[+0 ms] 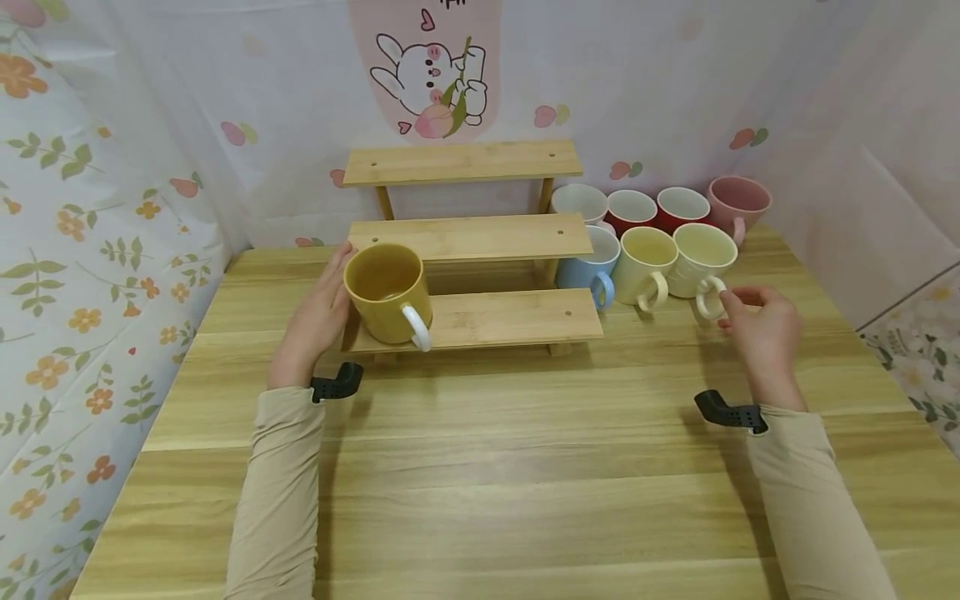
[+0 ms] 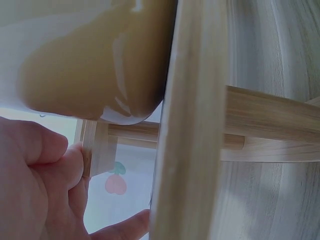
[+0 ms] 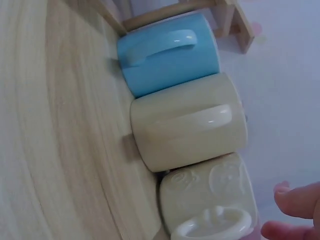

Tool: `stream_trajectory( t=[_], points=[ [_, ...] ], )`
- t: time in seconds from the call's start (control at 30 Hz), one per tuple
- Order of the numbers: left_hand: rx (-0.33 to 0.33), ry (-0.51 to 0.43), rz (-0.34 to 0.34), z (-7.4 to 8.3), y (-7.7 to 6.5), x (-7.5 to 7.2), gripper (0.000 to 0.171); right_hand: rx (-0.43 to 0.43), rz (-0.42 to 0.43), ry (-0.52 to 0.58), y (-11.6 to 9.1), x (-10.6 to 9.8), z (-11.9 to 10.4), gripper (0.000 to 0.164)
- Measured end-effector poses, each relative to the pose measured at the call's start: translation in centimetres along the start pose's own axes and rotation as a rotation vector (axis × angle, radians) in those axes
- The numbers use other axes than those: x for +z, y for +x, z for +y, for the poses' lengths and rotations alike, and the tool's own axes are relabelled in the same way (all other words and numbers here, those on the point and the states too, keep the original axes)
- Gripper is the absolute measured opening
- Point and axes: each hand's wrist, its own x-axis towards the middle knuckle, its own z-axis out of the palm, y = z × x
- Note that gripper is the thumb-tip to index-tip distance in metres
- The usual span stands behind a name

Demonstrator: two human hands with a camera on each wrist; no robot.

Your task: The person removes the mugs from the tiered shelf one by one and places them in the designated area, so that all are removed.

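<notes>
A mustard mug (image 1: 386, 292) with a white handle stands on the left end of the lowest board (image 1: 510, 321) of a wooden rack. Beside it, my left hand (image 1: 317, 317) lies along the rack's left side, fingers reaching to the end of the middle board (image 1: 472, 238). The left wrist view shows those fingers (image 2: 125, 226) at the board ends, next to the mug's lower side. To the right, my right hand (image 1: 765, 329) is close to the handle of a pale cream embossed mug (image 1: 701, 258). In the right wrist view its thumb and finger are apart, with nothing between them.
Beside the cream mug stand a yellow mug (image 1: 643, 267) and a light blue mug (image 1: 585, 271). Behind them are a whitish mug (image 1: 579, 202), two red mugs with white insides (image 1: 630, 208), and a pink mug (image 1: 738, 204). The rack's top board (image 1: 461, 162) stands near the wall cloth.
</notes>
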Motion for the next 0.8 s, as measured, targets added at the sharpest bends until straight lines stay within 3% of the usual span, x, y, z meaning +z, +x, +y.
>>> stream_trajectory(
  t=[0.1,0.3,0.57,0.8],
  points=[
    [0.005,-0.001,-0.003,0.2,0.0,0.0,0.053,-0.045,0.025,-0.081,-0.5,-0.3,-0.3,0.047],
    [0.012,-0.002,-0.001,0.2,0.1,-0.1,0.053,-0.149,0.081,-0.166,-1.9,-0.3,-2.0,0.041],
    [0.005,-0.005,-0.006,0.2,0.1,-0.1,0.054,-0.251,-0.066,-0.005,-4.0,1.1,-4.1,0.038],
    [0.012,-0.005,-0.008,0.0,0.1,0.0,0.054,-0.273,-0.140,0.065,-5.5,3.3,-5.4,0.035]
  ],
)
